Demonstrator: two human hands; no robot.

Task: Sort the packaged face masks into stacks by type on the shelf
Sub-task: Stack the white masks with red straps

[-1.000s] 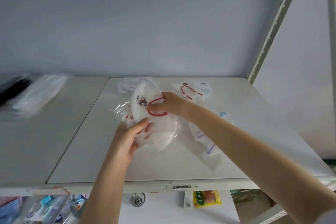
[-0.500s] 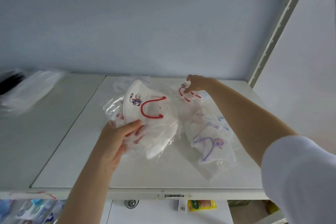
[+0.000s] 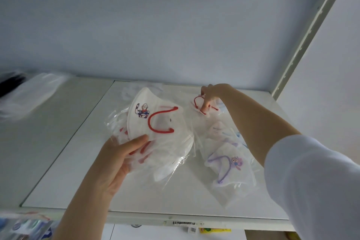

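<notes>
Head cam: my left hand grips red-strap mask stack mid-frame; right hand pinching another red-strap pkg at shelf back. Next, I'd guess: lift it onto stack.

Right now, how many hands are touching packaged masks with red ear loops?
2. The left hand holds a stack of red-loop mask packages near the shelf's middle; the right hand pinches a red-loop mask lying farther back. More masks may be hidden.

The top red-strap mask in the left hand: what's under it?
Under the top red-strap mask, more red straps show through clear wrappers, gripped by the left hand. How many packs is hidden by overlap and glare.
</notes>
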